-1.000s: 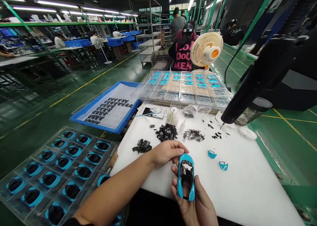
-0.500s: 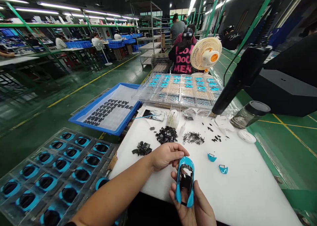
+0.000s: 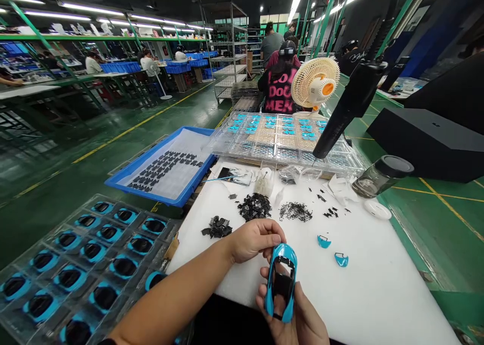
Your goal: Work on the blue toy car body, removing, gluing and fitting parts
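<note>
A glossy blue toy car body (image 3: 283,279) with a black-framed opening is in my right hand (image 3: 298,317), which cradles it from below with the fingers round one side and the thumb along the other. My left hand (image 3: 259,239) pinches at the far end of the same body; its fingertips are partly hidden behind it. On the white tabletop to the right lie two small blue parts (image 3: 341,259) with black frames. Beyond my hands are a heap of black flat pieces (image 3: 255,206), a smaller black heap (image 3: 217,227) and a scatter of tiny black bits (image 3: 296,212).
Clear trays (image 3: 70,277) of blue car bodies are at the left. A blue tray (image 3: 176,198) holds rows of black parts. Behind the table sit clear trays (image 3: 264,151) with blue parts, a fan (image 3: 315,82) and a seated person. A hanging black tool (image 3: 340,115) and a jar (image 3: 381,176) are right.
The car body has tilted and come slightly lower in my hands. My left fingers have shifted a little at its far end. The hanging black tool has swung left and up.
</note>
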`<state>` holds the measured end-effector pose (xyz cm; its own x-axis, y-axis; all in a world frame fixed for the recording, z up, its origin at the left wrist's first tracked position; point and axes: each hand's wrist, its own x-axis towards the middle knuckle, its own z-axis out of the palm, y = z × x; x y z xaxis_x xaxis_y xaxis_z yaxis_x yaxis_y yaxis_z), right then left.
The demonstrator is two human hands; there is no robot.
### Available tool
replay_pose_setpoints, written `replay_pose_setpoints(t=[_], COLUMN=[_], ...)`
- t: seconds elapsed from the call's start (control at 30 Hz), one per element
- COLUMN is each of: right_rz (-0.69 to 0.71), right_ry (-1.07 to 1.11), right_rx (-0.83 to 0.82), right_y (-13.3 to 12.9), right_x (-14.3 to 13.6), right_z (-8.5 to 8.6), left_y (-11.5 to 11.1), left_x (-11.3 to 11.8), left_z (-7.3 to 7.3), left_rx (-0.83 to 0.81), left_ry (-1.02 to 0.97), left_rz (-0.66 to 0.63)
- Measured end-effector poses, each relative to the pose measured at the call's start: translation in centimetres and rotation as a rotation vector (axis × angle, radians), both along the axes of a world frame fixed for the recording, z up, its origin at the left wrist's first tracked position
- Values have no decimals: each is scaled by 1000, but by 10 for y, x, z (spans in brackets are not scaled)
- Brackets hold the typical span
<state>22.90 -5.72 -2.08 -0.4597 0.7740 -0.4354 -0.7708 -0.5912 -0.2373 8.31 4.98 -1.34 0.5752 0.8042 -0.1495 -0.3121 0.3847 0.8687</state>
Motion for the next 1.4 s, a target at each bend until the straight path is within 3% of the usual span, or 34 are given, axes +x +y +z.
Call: replay_pose_setpoints(t=[0.47,0.83,1.4], right_rz=[10,6,-12], right_ry=[69,45,93], right_rx=[15,-7,4], right_y=[-1,-1,-3], right_x=[0,0,1], right_z=[-9,-2,-10], left_y=[0,0,1], left_x=[-1,-1,-2], left_z=[1,-1,-3], left_rx=[-13,-6,21], left_ry=[5,-9,-2], left_rz=[-12,-21,-17])
